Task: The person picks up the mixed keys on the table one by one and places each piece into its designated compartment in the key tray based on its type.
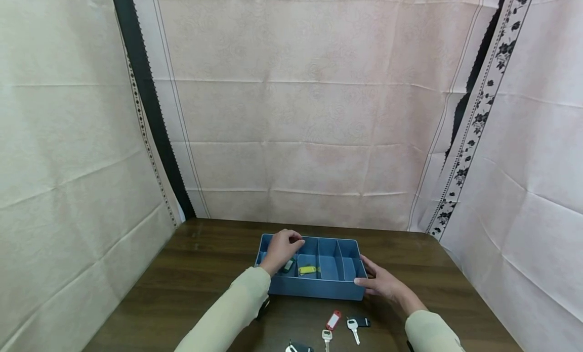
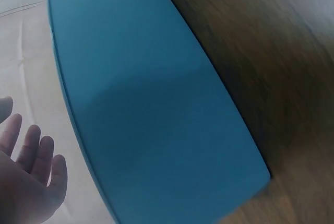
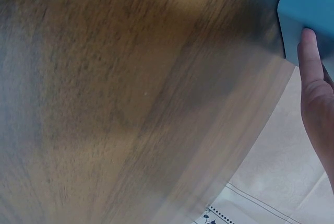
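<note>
A blue compartment box point(image 1: 314, 290) lies on the table, with its dividers running front to back. My left hand point(image 1: 283, 250) is over its left part, fingers loosely bent and nothing seen between them. In the left wrist view that hand point(image 2: 34, 174) shows beyond the box rim, its fingers spread apart from the thumb. A dark green key tag point(image 1: 288, 265) lies in a left compartment, partly behind the hand, and a yellow key tag point(image 1: 307, 269) in the one beside it. My right hand point(image 1: 382, 282) holds the box's right end, thumb at the near corner and fingers along the side.
On the brown wooden table point(image 1: 218, 271), nearer me, lie a red key tag point(image 1: 334, 319) with a key point(image 1: 327, 336), a black tag point(image 1: 363, 321) with a silver key point(image 1: 353, 329), and another dark tag point(image 1: 301, 347) at the frame's edge. Pale cloth point(image 1: 314, 114) hangs behind and at both sides.
</note>
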A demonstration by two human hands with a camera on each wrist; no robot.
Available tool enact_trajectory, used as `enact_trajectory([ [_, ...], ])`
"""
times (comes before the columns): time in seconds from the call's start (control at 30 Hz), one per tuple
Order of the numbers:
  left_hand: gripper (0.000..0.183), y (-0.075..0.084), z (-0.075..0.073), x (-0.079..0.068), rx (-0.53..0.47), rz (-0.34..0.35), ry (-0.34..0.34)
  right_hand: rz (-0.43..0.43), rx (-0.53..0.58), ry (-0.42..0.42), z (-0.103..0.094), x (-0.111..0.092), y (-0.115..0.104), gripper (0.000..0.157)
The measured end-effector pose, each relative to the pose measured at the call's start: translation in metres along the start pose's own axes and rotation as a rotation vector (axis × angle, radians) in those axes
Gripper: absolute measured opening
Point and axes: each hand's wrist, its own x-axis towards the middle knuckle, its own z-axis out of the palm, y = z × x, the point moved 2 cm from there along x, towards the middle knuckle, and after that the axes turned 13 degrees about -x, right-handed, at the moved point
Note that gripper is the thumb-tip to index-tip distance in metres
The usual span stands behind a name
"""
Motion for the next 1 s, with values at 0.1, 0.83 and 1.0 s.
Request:
enact_trajectory([
  [0.1, 0.028, -0.003, -0.004, -0.002, 0.032, -0.01, -0.012, -0.002, -0.007, 0.003, 0.0, -0.001, 0.0, 0.092],
  [0.83, 0.041, -0.029, -0.039, -0.022, 0.153, -0.033, 0.025, 0.003, 0.002, 0.01, 0.0, 0.0, 0.0, 0.092],
  [1.0, 0.049, -0.039, -0.047, -0.029, 0.14, -0.065, 0.032, 0.007, 0.001, 0.009, -0.001, 0.0, 0.0, 0.091],
])
